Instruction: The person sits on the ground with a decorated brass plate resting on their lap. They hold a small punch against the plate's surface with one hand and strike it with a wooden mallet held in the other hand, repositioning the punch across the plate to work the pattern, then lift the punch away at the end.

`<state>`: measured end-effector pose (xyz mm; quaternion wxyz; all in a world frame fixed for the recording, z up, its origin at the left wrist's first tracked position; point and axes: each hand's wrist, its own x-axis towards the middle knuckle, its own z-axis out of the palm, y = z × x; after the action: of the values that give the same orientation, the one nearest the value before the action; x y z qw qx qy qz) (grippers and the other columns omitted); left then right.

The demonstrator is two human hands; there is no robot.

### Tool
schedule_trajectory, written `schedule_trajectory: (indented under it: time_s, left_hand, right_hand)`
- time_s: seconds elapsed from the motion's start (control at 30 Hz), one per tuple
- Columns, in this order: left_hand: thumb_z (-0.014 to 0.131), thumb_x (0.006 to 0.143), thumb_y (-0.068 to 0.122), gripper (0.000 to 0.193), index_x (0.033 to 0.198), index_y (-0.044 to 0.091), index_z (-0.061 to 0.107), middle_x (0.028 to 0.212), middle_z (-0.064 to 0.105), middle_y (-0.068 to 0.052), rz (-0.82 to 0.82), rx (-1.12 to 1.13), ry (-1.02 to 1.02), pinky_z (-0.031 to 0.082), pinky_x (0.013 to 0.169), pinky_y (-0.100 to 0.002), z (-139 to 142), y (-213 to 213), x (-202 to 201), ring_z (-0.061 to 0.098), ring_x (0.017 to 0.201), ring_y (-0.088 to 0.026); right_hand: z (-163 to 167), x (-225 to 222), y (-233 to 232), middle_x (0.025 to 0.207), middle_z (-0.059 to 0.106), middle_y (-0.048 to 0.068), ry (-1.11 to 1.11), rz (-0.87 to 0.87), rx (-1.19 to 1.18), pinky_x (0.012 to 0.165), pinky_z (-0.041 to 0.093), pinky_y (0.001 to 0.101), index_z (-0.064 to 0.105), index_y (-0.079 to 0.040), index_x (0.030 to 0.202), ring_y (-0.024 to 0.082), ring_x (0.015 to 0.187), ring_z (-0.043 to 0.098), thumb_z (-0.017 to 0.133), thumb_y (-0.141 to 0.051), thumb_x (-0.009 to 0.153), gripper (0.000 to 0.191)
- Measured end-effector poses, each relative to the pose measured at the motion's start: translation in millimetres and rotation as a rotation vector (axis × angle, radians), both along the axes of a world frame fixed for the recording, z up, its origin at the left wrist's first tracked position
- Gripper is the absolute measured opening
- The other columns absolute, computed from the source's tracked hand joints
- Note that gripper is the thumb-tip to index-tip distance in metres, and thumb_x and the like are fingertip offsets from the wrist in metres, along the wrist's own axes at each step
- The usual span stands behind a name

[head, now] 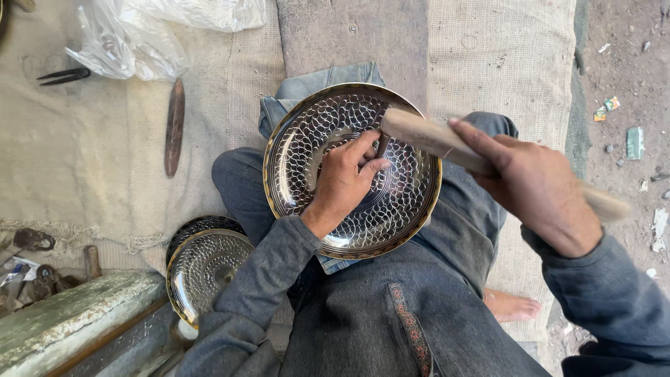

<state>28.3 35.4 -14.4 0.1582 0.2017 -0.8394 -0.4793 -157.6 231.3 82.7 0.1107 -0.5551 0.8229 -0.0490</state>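
Note:
A round metal plate [412, 209] with a scale-like engraved pattern and a brass rim rests on my lap. My left hand [342, 181] lies inside it, fingers pinched around a thin metal punch [382, 144] standing on the plate's surface. Above the punch my right hand [537, 188] grips a thick wooden mallet [426, 136], its blunt end right over the punch top. Both sleeves are grey.
More patterned plates [202, 269] are stacked by my left knee. A wooden stick [174, 126], black shears [64, 75] and a plastic bag [139, 35] lie on the burlap at left. A worn beam [70, 318] and small tools sit at lower left. A bare foot [513, 306] shows at lower right.

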Motion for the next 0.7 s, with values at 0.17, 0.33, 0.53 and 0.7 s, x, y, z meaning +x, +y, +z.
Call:
schedule_trajectory:
  time_s: [0.17,0.33,0.53,0.7]
  left_hand:
    - [0.075,0.093,0.016,0.041,0.131,0.006,0.060,0.085,0.075,-0.006,0.141,0.077,0.052,0.063,0.059,-0.027,-2,13,7,0.076,0.073,-0.014]
    - [0.073,0.095,0.013,0.037,0.128,0.007,0.059,0.085,0.075,-0.006,0.201,0.110,0.105,0.065,0.059,-0.026,-6,18,9,0.077,0.074,-0.014]
    - [0.074,0.095,0.014,0.037,0.128,0.009,0.058,0.088,0.075,-0.005,0.097,0.107,0.099,0.067,0.062,-0.026,-13,8,6,0.078,0.079,-0.014]
    - [0.074,0.093,0.017,0.044,0.134,0.012,0.057,0.090,0.075,-0.006,-0.033,-0.035,0.070,0.064,0.061,-0.027,-14,6,3,0.077,0.078,-0.016]
  right_hand:
    - [21,-5,-22,0.088,0.073,0.005,0.110,0.081,0.011,0.049,0.058,0.0342,0.055,-0.031,0.149,0.017,0.051,0.065,0.074,-0.035,0.088,0.064]
    - [32,-3,-28,0.083,0.072,0.003,0.098,0.110,-0.058,0.050,0.057,0.0337,0.056,-0.033,0.149,0.016,0.051,0.063,0.072,-0.038,0.089,0.062]
    - [35,-1,-26,0.084,0.071,0.002,0.324,0.071,0.293,0.052,0.059,0.0301,0.049,-0.036,0.155,0.015,0.058,0.068,0.072,-0.038,0.089,0.070]
    - [26,0,-10,0.090,0.073,0.005,0.145,-0.030,0.070,0.058,0.059,0.0372,0.054,-0.033,0.152,0.021,0.061,0.069,0.079,-0.035,0.081,0.075]
